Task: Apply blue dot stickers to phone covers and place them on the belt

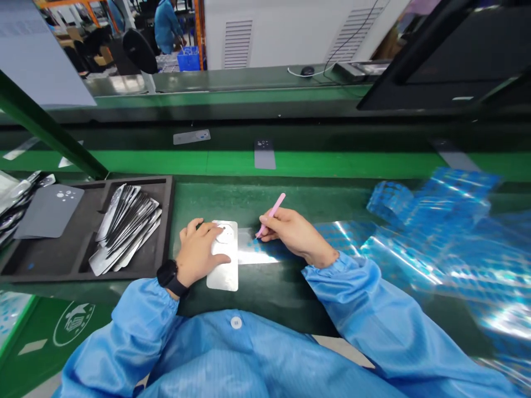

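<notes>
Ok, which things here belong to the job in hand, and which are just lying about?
Seemingly in the job:
tweezers, in right hand
panel, under left hand
film, at tweezers' tip
tray, probably

Apparently just lying about:
mouse, on ledge
blue bin, in background

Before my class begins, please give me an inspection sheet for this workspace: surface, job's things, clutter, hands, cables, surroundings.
Surface: dark green bench, with a bright green strip behind it.
Job's things: silver plate; pink tool, its tip over clear film bearing blue pieces.
Clutter: loose blue-patterned film heaped at right; black tray at left, holding a fanned pile of plates.
Hands: left hand spread on the silver plate; right hand grips the pink tool.
Cables: white cable and dark cable at the back.
Surroundings: person in blue, blue crate.
</notes>
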Demonstrator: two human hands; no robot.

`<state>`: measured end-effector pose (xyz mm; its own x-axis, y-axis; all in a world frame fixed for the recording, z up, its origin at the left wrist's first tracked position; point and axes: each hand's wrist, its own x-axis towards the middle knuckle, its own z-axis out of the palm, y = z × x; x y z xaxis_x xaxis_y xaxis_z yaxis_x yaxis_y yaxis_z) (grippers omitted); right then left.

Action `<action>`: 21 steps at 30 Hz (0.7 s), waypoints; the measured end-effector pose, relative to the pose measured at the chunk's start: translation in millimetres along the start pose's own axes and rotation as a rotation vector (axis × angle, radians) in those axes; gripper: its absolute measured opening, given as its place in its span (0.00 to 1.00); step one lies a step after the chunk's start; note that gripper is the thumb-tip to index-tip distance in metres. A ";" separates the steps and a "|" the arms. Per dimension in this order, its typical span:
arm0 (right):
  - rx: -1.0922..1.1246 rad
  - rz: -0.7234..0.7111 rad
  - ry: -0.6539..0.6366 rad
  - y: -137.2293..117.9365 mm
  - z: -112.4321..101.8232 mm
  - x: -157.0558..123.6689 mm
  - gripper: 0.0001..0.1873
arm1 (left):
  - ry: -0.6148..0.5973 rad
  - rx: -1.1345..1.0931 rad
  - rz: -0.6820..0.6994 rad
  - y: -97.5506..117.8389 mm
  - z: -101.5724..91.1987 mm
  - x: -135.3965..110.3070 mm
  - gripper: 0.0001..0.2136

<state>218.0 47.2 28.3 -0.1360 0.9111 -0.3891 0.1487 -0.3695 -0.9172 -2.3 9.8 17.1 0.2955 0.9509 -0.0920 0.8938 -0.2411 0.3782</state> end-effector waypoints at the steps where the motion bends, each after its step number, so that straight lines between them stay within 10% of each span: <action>1: -0.008 -0.010 -0.005 -3.3 4.6 -0.8 0.15 | 0.020 -0.005 0.008 0.5 2.6 -1.5 0.28; 8: -0.169 -0.038 -0.011 -8.8 38.6 14.8 0.14 | 0.057 0.006 0.113 1.3 16.6 -7.3 0.26; 21: -0.282 0.025 0.008 -1.6 34.5 16.9 0.13 | 0.111 -0.035 0.193 -3.5 24.1 -11.1 0.25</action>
<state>181.6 56.9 20.2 -0.1208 0.9042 -0.4098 0.4189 -0.3278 -0.8468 -0.6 -4.6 -5.4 0.4190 0.9039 0.0865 0.8115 -0.4155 0.4109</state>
